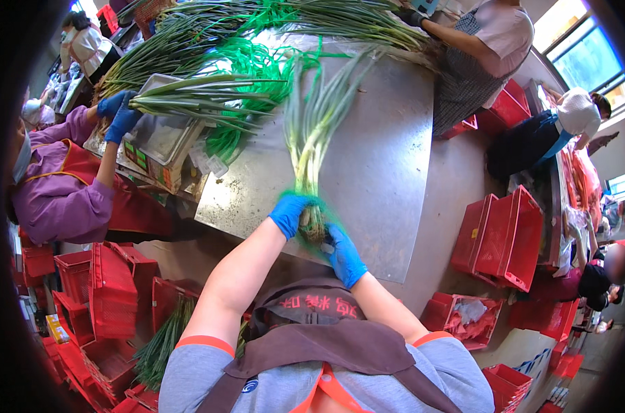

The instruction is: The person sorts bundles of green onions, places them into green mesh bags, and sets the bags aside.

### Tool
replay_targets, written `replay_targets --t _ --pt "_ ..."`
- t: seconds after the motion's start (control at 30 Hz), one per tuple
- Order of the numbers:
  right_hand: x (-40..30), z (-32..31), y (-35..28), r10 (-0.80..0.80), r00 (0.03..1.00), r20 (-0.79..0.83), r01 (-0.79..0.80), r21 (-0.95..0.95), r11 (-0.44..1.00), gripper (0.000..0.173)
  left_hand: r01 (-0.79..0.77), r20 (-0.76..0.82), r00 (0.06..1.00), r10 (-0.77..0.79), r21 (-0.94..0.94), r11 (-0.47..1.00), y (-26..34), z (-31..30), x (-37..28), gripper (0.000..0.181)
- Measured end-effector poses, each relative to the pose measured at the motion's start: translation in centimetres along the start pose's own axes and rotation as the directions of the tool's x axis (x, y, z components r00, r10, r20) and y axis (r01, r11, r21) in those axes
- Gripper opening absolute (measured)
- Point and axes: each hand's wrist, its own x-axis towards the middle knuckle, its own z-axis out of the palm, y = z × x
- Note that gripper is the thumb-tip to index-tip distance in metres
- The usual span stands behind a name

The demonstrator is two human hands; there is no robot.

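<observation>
A bundle of green onions (311,149) lies on the metal table (379,170) in front of me, its leaves pointing away and its roots towards me. My left hand (288,214), in a blue glove, grips the bundle on the left, above the roots. Beside the roots on the right is my right hand (346,258), also blue-gloved, with its fingers curled around a blurred green plastic strip (334,212). That strip loops about the lower stalks between both hands; its exact path is too blurred to follow.
Tangled green plastic strips (260,72) lie across the table beside heaped green onions (183,46). At left, a co-worker's gloved hands (119,116) hold onions over a scale with a metal tray (162,137). Another person (477,57) stands at far right. Red crates (498,237) flank the table.
</observation>
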Motion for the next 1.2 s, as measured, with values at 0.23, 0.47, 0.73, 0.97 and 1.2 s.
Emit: replay_targets --t 0.23,0.47,0.73,0.97,1.2 --pt "3.3 -3.6 2.9 -0.05 0.999 0.004 0.049 0.132 0.99 0.041 0.005 0.185 0.982 0.035 -0.215 0.977 2.1 0.0 -0.3 0.019" --pt "8.8 1.4 -3.3 -0.26 0.917 0.302 0.081 0.497 0.864 0.066 0.107 0.24 0.965 -0.109 0.019 0.994 0.8 -0.1 -6.8 0.029" --pt "10.7 -1.1 -12.0 -0.475 0.849 0.231 0.328 0.473 0.817 0.061 -0.2 0.153 0.98 0.13 0.715 0.669 -2.8 -7.3 -13.2 0.029" --pt "4.1 2.1 -11.1 -0.513 0.826 0.234 0.338 0.522 0.783 0.042 -0.423 0.226 0.892 0.391 0.72 0.55 -2.0 -4.7 -12.4 0.049" --pt "0.2 5.4 -8.5 -0.658 0.732 0.176 0.471 0.567 0.676 0.044 -0.579 0.22 0.709 0.67 0.724 0.375 1.4 -0.5 -10.9 0.055"
